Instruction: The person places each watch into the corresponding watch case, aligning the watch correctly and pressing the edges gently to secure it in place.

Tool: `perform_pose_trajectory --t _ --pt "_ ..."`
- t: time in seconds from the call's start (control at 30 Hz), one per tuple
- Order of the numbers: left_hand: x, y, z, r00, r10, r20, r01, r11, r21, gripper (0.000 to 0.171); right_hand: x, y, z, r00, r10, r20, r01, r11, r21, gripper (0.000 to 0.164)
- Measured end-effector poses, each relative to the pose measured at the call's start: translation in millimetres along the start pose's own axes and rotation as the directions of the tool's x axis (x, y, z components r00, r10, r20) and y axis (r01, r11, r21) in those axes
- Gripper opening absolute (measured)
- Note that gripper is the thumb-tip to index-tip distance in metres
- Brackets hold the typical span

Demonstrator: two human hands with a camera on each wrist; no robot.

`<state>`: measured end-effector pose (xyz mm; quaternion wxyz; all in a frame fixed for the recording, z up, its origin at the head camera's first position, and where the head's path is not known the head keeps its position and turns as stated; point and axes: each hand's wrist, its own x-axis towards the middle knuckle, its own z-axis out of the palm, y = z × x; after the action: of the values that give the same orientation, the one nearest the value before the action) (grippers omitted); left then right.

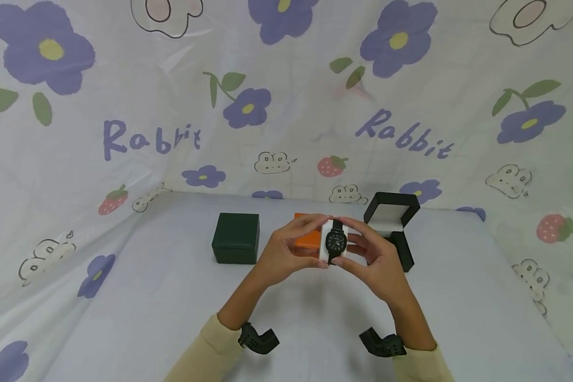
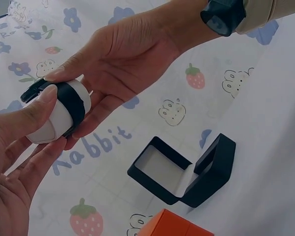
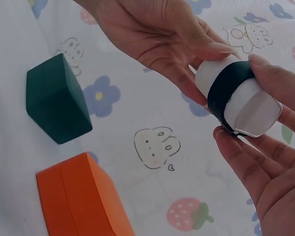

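Observation:
A black wristwatch (image 1: pixel 336 242) with a dark square-ish dial is wrapped around a white watch cushion (image 3: pixel 257 118). In the head view the dial faces up. My left hand (image 1: pixel 280 253) holds the cushion's left end between thumb and fingers. My right hand (image 1: pixel 381 261) grips the right end, its thumb by the lower strap. Both wrist views show the dark strap (image 2: pixel 72 105) circling the cushion, with fingertips of both hands touching it or close beside it. The cushion is held above the table.
Behind the hands stands an orange box (image 1: pixel 307 243), partly hidden. A closed dark green box (image 1: pixel 236 239) sits to its left. On the right, a black watch box (image 1: pixel 403 249) lies with its lid raised. A flower-and-rabbit printed sheet (image 1: pixel 286 138) hangs behind the white table (image 1: pixel 148 318).

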<state>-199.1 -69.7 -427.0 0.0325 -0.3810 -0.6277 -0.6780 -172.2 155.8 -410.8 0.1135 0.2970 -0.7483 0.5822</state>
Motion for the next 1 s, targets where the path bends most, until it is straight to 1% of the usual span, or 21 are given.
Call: perform_pose_trajectory --t 0.37,0.63,0.73,0.83,1.0 --pt "0.6 2.4 0.6 1.000 -0.002 -0.024 0.002 1.000 -0.007 0.078 2 2 0 1.000 0.014 0.002 -0.014 1.000 0.012 0.077" --pt "-1.6 3.2 -2.6 1.000 -0.009 -0.008 0.009 1.000 -0.002 0.078 2 0 7 0.999 0.050 0.001 -0.050 0.998 0.034 0.083" --pt "-1.6 2.6 -3.7 1.000 -0.008 -0.002 0.008 1.000 0.013 0.078 1 1 9 0.999 0.046 -0.004 -0.046 0.998 0.048 0.083" --pt "-1.5 1.5 -4.2 1.000 -0.016 0.003 0.016 1.000 0.025 0.079 1 1 10 1.000 0.024 -0.004 -0.024 0.998 0.058 0.084" --pt "-2.0 -0.9 -3.7 0.999 -0.032 0.004 0.032 0.999 0.018 0.080 1 1 9 1.000 0.012 0.013 -0.013 0.998 0.064 0.087"
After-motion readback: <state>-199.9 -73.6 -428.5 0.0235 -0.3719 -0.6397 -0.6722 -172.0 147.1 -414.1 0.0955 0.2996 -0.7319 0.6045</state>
